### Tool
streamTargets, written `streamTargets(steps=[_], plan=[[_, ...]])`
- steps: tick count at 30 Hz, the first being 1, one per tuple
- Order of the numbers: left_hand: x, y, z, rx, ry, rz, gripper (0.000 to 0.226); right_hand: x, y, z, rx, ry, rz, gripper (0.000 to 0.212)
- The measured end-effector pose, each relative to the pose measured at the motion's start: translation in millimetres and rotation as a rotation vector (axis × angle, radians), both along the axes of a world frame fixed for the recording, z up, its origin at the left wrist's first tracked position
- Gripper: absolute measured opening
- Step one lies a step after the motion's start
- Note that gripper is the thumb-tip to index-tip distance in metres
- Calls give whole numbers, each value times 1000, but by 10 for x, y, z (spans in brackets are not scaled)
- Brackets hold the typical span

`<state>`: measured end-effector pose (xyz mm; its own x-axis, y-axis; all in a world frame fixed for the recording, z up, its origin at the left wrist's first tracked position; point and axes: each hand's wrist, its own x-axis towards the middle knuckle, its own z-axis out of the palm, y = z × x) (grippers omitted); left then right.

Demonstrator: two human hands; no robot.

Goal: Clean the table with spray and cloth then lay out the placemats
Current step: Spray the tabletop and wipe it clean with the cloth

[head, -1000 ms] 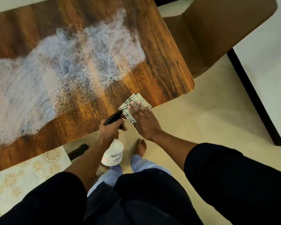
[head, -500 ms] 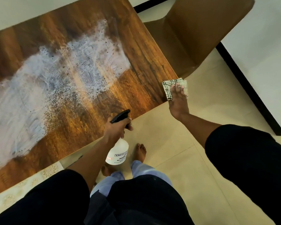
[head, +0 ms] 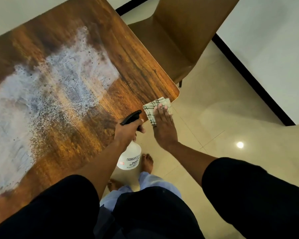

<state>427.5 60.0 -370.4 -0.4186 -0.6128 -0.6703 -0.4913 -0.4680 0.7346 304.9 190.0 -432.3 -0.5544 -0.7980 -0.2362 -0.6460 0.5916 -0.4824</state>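
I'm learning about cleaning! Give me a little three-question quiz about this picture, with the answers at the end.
1. True or false: the left hand holds the spray bottle.
2. Where does the right hand press the checked cloth? A) on the chair B) at the table's near corner C) on the floor
3. Fill in: the white spray film on the table is still ____.

Key: 1 true; 2 B; 3 unwiped.

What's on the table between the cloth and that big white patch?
Nothing: in the head view, only bare wood of the table separates the cloth from the white spray patch.
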Motion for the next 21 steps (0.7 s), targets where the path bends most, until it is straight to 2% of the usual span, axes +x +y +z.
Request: streamTargets(steps=[1,2,4,5,6,10,14,16,21], plan=[[-8,-11,-10,10,5,-4,11,-122,-38,4,12,0,-57,76],[-13,-27,-21,23,1,-2,19,-261,-84,8,33,0,-113,74],[-34,-47,-44,52,-21,3,48,-571,-187,14,75,5,-196,71],[-46,-52,-67,59,-26,3,55,-738,-238,19,93,2,-218,71],[-58,-51,-65,52,-31,-4,53,-900,-288,30,109,-6,-228,71],[-79,-71,16,26,-13,-4,18,-1366,-512,79,178,0,-142,70],[50,-143,60,20,-33,39,19,-1339,-613,94,234,80,-73,70],[136,-159,56,23,-38,64,27,-1173,-548,79,233,116,-80,71],[417,-224,104,37,-44,112,18,-297,-551,82,175,125,64,78]])
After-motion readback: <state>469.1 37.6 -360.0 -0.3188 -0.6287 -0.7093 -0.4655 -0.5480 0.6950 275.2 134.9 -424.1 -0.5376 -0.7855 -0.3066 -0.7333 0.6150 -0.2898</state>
